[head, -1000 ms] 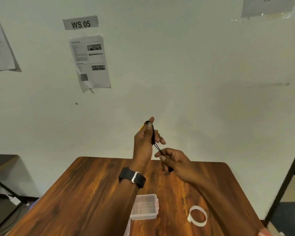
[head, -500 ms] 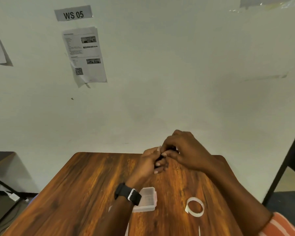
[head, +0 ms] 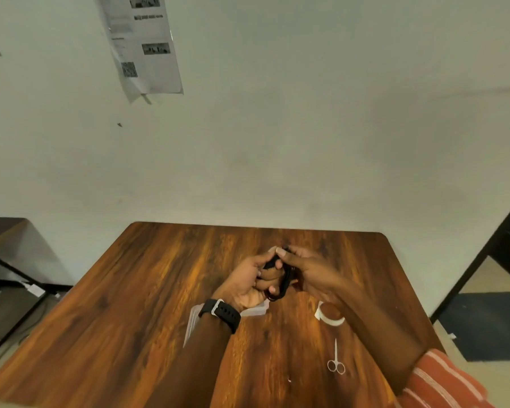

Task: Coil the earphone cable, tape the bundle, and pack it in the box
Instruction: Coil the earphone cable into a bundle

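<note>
Nearest the camera, a striped orange sleeve (head: 442,381) covers the right upper arm at the lower right corner, and both bare forearms reach forward over the wooden counter (head: 147,290). Small scissors (head: 336,360) lie flat on the counter just left of the right forearm, handles toward the viewer. A little farther, a ring of white tape (head: 330,319) lies beside the right wrist, partly hidden by it. The left wrist wears a black watch (head: 223,313), and under that wrist sits the clear plastic box (head: 255,310) (only its edges show, so its contents cannot be told).

Above the box the two hands meet in mid-air. The left hand (head: 248,281) is turned palm up and inward, fingers curled closed around the coiled black earphone cable (head: 280,285), whose loops hang below the fingers. The right hand (head: 309,269) comes in from the right, back of the hand up, thumb and fingertips pinching the top of the same bundle.

Beyond the counter, a printed sheet (head: 145,45) hangs on the pale wall.
</note>
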A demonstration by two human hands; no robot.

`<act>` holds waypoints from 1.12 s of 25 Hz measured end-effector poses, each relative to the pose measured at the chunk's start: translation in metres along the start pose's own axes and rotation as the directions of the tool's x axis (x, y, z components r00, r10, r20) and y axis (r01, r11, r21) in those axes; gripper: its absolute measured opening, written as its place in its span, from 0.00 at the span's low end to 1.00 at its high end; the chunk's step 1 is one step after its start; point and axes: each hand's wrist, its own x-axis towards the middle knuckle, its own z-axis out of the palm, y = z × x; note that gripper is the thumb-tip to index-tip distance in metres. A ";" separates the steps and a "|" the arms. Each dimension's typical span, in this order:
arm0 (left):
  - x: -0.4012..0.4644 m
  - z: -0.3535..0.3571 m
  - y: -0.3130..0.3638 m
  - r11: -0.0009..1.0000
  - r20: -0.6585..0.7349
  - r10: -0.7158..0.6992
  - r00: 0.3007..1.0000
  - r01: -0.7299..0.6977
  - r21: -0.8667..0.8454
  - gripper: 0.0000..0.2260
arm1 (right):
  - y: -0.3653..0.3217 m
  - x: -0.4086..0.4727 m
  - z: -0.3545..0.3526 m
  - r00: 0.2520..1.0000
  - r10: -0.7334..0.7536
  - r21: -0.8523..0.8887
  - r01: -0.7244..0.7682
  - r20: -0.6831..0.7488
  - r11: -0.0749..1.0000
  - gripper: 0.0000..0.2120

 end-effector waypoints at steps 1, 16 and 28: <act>0.002 -0.014 -0.011 0.999 -0.004 -0.041 0.999 0.041 -0.034 0.18 | 0.012 0.001 0.002 0.998 0.050 0.031 -0.049 -0.029 0.998 0.10; 0.019 -0.139 -0.180 0.779 -0.618 0.110 0.778 0.319 0.540 0.10 | 0.231 0.023 -0.001 0.771 0.554 0.310 -0.468 -0.313 0.827 0.08; 0.074 -0.168 -0.204 0.062 -0.382 0.415 0.826 0.393 0.917 0.10 | 0.277 0.070 -0.021 0.848 0.038 -0.718 -0.470 -0.528 0.514 0.15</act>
